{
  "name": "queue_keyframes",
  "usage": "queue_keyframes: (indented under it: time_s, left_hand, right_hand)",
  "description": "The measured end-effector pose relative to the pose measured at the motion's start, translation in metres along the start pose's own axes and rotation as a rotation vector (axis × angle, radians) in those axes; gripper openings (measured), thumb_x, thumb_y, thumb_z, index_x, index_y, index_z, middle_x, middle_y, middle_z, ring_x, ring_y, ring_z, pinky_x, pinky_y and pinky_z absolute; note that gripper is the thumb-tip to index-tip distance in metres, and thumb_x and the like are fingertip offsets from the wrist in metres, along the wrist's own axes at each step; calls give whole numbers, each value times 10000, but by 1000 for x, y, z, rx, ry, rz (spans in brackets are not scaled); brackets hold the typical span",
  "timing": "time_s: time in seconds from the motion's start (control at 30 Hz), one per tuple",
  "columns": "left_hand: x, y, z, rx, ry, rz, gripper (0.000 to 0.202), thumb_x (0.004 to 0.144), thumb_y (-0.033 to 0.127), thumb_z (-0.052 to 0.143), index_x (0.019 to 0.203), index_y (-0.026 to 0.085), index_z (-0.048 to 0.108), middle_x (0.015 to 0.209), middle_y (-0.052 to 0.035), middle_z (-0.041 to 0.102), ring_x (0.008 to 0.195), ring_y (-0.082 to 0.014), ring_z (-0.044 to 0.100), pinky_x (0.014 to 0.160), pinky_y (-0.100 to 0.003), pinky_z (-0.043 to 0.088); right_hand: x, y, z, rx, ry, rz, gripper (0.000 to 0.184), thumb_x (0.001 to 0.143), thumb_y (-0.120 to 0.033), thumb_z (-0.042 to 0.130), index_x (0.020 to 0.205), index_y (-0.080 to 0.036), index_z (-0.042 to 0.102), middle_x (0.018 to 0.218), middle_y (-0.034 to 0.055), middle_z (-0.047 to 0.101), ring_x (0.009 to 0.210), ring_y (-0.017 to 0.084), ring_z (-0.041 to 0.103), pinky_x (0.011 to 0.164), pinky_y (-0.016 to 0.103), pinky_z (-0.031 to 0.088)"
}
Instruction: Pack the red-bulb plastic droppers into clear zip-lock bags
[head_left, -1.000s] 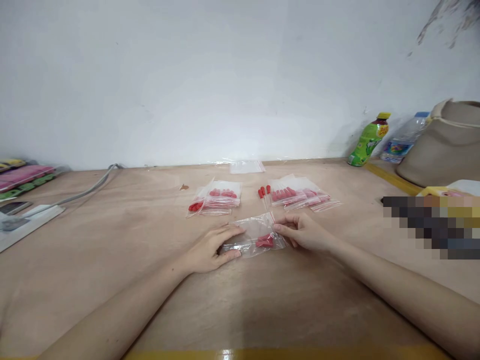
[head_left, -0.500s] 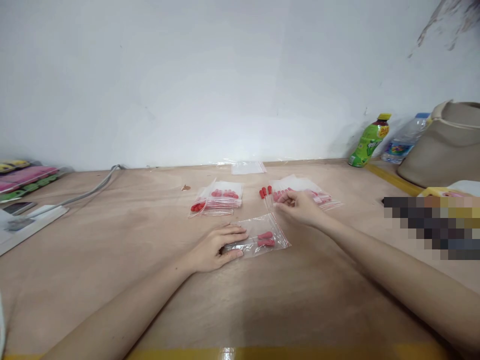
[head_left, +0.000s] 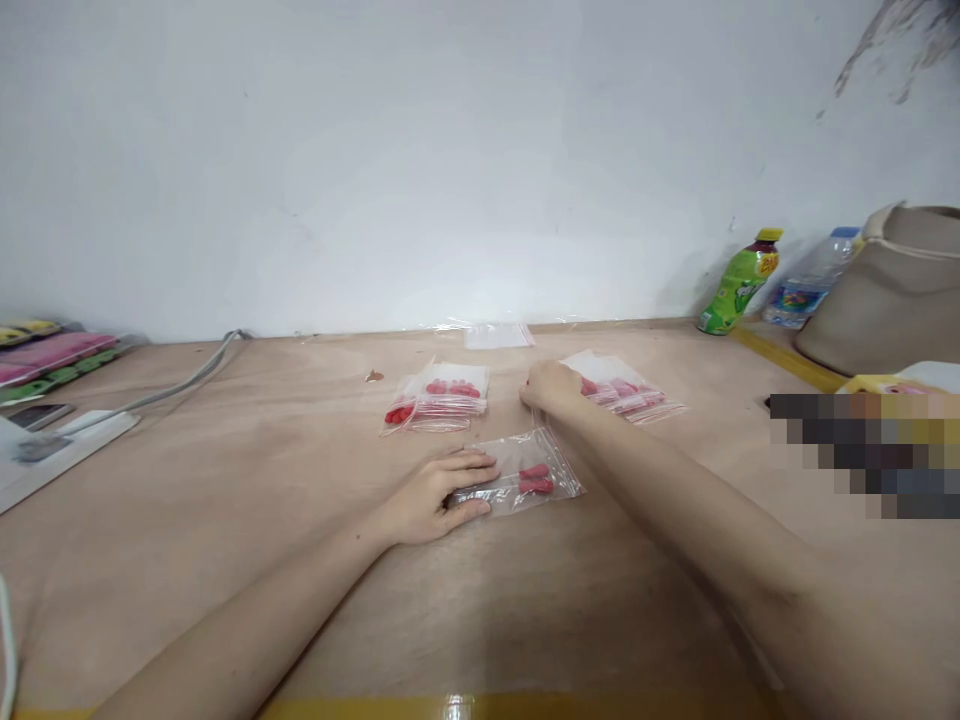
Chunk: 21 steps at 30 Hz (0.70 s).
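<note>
My left hand [head_left: 442,490] lies flat on the near end of a clear zip bag [head_left: 502,453], its fingers stretched and spread. Inside that bag are two droppers with red bulbs [head_left: 535,479], their thin stems running towards the hand. Beyond the bag, my right hand [head_left: 553,386] is closed, palm down, over the spot beside the right pile. Its fingertips are hidden, and a sliver of red and thin clear stems show at its edge. Directly right of it is a pile of zip bags [head_left: 626,390] with red-bulbed droppers. Another such pile [head_left: 442,398] lies to the left.
An unfilled zip bag [head_left: 498,337] lies by the wall. A green bottle [head_left: 739,285], a water bottle [head_left: 806,285] and a beige bag [head_left: 885,290] stand at the right. Colourful packs [head_left: 56,360], a grey cable [head_left: 191,377] and a phone [head_left: 36,415] are at the left.
My right hand has moved left and turned palm down, now covering the loose red-bulbed droppers that showed beside the right pile. My left hand stays on the bag.
</note>
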<state>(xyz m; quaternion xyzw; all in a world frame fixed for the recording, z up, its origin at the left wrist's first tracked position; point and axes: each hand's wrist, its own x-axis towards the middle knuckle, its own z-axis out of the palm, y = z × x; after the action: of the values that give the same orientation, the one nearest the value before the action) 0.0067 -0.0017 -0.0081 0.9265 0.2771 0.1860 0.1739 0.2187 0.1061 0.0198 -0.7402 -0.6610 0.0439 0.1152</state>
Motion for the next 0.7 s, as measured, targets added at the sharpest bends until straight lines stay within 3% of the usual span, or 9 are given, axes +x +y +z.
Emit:
queue_keyframes:
  time_s: [0.13,0.3,0.5,0.6,0.7]
  left_hand:
    - [1,1,-1,0,0,-10,411,858,347,520,1254,243,488,1296,-57,488,1204,-212,439,1035,-401,324]
    - [2,0,-1,-5,-7,-7,410,860,338,518,1253,223,490,1291,-70,493,1203,-207,442,1040,-393,317]
    - [2,1,-1,-15,-18,-13,407,858,343,520,1246,224,496,1286,-76,496,1209,-212,438,1043,-416,310]
    - [1,0,-1,-17,-10,-11,403,856,336,523,1244,231,498,1282,-72,500,1209,-211,439,1049,-422,301]
    - [1,-1,-1,-21,-5,-13,405,854,328,527,1247,237,494,1285,-68,498,1209,-216,438,1046,-429,305]
  right_hand:
    - [-1,2,-6,54,14,-1,300,668,-188,567,932,-83,661,988,208,636,917,298,601,701,336,452]
    - [-3,37,-25,228,6,-29,309,752,-346,466,696,-123,672,680,91,666,659,175,617,567,231,426]
    - [-29,88,-29,929,-36,48,226,638,-372,629,579,-164,562,492,-4,551,434,86,471,421,209,354]
    - [-48,96,-23,1229,-4,-11,268,611,-384,677,655,-169,524,537,-14,555,455,73,478,439,198,385]
    - [-63,96,-16,1361,118,-6,417,595,-388,701,885,-195,472,567,-50,560,466,81,508,469,208,433]
